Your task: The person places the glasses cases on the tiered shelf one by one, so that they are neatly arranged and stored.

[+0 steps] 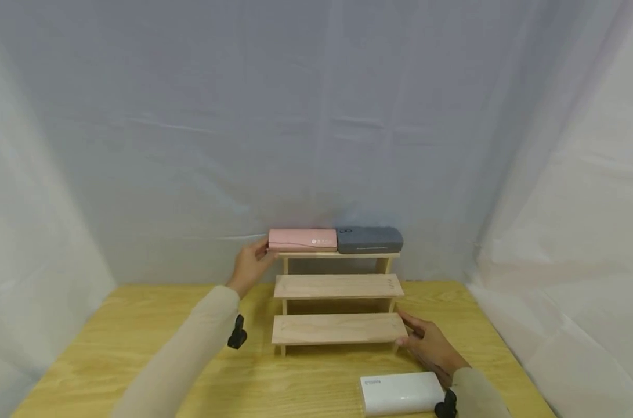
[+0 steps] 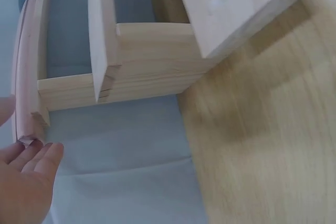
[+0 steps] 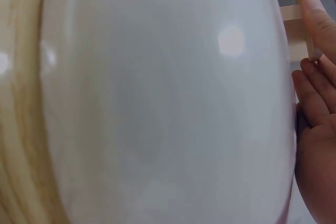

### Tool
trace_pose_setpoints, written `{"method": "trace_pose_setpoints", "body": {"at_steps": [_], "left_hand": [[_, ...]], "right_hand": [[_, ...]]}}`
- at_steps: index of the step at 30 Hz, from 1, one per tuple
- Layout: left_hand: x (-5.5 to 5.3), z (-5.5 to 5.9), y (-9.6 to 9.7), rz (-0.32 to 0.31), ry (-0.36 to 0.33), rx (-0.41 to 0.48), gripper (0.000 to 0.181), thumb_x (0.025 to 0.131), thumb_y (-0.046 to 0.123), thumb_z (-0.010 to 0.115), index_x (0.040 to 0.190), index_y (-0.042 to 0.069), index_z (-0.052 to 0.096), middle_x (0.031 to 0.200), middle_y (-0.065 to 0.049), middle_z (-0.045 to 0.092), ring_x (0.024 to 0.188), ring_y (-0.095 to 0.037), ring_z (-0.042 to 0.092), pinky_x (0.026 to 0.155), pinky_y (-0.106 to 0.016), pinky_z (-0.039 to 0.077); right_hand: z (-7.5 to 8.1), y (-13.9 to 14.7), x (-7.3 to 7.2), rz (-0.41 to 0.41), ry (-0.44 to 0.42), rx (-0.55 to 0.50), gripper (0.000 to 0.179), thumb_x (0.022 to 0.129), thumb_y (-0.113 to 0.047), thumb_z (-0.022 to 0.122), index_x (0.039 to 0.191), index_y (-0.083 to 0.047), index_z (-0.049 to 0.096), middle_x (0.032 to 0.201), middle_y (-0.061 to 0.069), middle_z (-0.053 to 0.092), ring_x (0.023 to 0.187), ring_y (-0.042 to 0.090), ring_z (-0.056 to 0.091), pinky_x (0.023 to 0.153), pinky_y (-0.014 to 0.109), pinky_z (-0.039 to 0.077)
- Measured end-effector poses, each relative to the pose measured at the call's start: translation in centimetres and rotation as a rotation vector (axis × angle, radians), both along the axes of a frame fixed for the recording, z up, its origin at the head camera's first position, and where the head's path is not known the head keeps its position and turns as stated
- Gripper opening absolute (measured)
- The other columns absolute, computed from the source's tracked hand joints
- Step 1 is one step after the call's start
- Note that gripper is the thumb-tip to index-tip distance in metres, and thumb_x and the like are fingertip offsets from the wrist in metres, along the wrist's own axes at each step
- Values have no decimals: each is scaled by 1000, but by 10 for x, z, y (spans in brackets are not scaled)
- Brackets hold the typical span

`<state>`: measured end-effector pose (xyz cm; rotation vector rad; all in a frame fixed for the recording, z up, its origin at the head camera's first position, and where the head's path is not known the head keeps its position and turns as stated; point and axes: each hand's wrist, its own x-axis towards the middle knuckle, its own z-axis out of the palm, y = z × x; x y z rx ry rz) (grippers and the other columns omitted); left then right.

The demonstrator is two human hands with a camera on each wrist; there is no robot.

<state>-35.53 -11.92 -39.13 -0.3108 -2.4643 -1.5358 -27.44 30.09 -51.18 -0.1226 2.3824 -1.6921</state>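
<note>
A three-step wooden stand (image 1: 337,329) stands on the table. On its top step lie a pink glasses case (image 1: 300,239) and, touching its right end, a blue-grey glasses case (image 1: 371,240). My left hand (image 1: 249,266) touches the left end of the pink case; in the left wrist view, its fingers (image 2: 44,161) lie extended against that end. Down at the right end of the lowest step, my right hand (image 1: 430,346) holds the board's edge between thumb and fingers. A white glasses case (image 1: 402,393) lies in front of the stand, close beside the right wrist, and fills most of the right wrist view.
The stand's middle step (image 1: 337,286) and lowest step are bare. A yellow wood-grain table (image 1: 154,325) carries everything. Grey-white cloth (image 1: 274,133) hangs behind it, and pale sheets (image 1: 572,261) hang at both sides.
</note>
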Motion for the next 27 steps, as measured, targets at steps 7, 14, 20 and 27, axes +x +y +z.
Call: {"method": "trace_pose_setpoints", "body": {"at_steps": [7, 14, 20, 27], "left_hand": [[14, -9, -6, -17, -60, 0, 59, 95, 16, 62, 143, -7, 36, 146, -25, 40, 133, -39, 40, 107, -46, 41], [29, -22, -14, -61, -53, -5, 59, 95, 14, 62, 142, -10, 35, 145, -27, 38, 133, -39, 39, 107, -45, 40], [43, -38, -20, -61, -97, -45, 62, 94, 19, 63, 143, -9, 36, 145, -26, 39, 133, -39, 40, 105, -44, 42], [60, -61, -20, -92, -151, -53, 64, 93, 23, 65, 143, -8, 37, 146, -24, 40, 134, -39, 38, 106, -45, 40]], "right_hand": [[3, 0, 1, -14, -21, -25, 90, 78, -27, 79, 151, -11, 30, 152, 24, 29, 103, 22, 57, 74, 24, 50], [6, 0, 2, 11, 7, -8, 88, 80, -26, 78, 151, -10, 29, 147, 28, 34, 88, 17, 57, 63, 22, 48], [5, -1, 2, 12, 1, 3, 87, 81, -26, 77, 152, -13, 29, 149, 29, 31, 90, 18, 58, 62, 23, 47], [4, -2, 2, -6, -9, 0, 87, 79, -28, 77, 151, -13, 30, 152, 26, 24, 108, 19, 57, 76, 21, 49]]}}
